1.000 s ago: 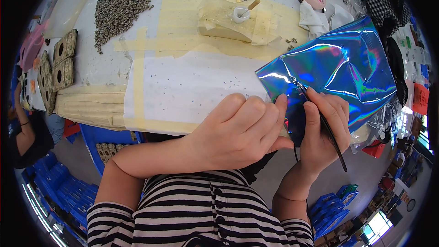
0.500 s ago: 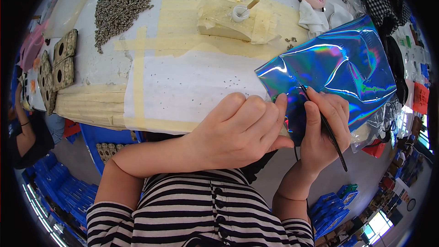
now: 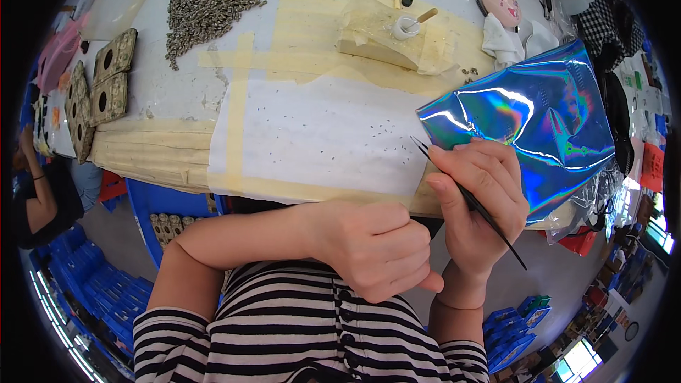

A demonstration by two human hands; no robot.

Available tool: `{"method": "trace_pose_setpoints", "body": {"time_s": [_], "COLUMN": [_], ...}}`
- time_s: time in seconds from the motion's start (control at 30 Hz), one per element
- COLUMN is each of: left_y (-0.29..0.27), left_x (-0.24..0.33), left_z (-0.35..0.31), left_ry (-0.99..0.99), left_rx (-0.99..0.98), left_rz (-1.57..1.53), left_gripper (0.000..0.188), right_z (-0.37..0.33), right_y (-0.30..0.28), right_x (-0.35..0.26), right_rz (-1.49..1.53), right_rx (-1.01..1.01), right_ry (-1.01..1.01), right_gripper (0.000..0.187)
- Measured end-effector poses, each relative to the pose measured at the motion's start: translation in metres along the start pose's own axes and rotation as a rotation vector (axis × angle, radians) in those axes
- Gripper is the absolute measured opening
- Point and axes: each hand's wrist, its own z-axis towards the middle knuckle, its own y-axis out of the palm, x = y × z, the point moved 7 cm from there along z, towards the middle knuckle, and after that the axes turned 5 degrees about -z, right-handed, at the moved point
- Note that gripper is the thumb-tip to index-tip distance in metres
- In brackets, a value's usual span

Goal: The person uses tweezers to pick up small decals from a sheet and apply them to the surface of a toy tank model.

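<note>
My right hand [image 3: 486, 202] grips a pair of slim black tweezers [image 3: 477, 204]. Their tips lie over the right end of a white sheet [image 3: 305, 142] on the table, close to several tiny dark specks [image 3: 386, 140]. In front of my body, just off the table edge, my left hand [image 3: 379, 248] is curled closed. Its fingers turn away from view, so what they may hold is hidden. A shiny blue holographic bag [image 3: 560, 128] lies to the right, partly behind my right hand.
A small white cup [image 3: 406, 27] with a wooden stick stands on a tape-covered block [image 3: 383, 42]. Far left is a heap of small metallic pieces [image 3: 213, 10], with camouflage-patterned blocks [image 3: 112, 74] nearer. A pink oval object [image 3: 501, 4] and a white cloth [image 3: 502, 41] sit far right.
My left hand has drawn back from the blue bag toward my body. The tweezers have moved left, from over the bag to the sheet. The view has shifted slightly.
</note>
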Motion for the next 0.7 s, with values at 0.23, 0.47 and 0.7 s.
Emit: {"method": "trace_pose_setpoints", "body": {"time_s": [0.23, 0.47, 0.7], "left_y": [0.0006, 0.0019, 0.0015], "left_x": [-0.0003, -0.0008, -0.0019], "left_z": [-0.0007, -0.0021, -0.001], "left_ry": [-0.013, -0.034, -0.04], "left_rx": [0.023, 0.031, 0.031], "left_rz": [-0.018, -0.01, -0.009], "left_gripper": [0.046, 0.046, 0.043], "right_z": [0.0005, -0.003, -0.0059], "right_y": [0.0019, -0.0009, -0.0041], "right_x": [0.002, 0.0029, -0.0003], "right_rz": [-0.01, -0.064, -0.101], "right_rx": [0.003, 0.034, -0.004], "right_ry": [0.04, 0.049, 0.021], "right_gripper": [0.027, 0.031, 0.034]}}
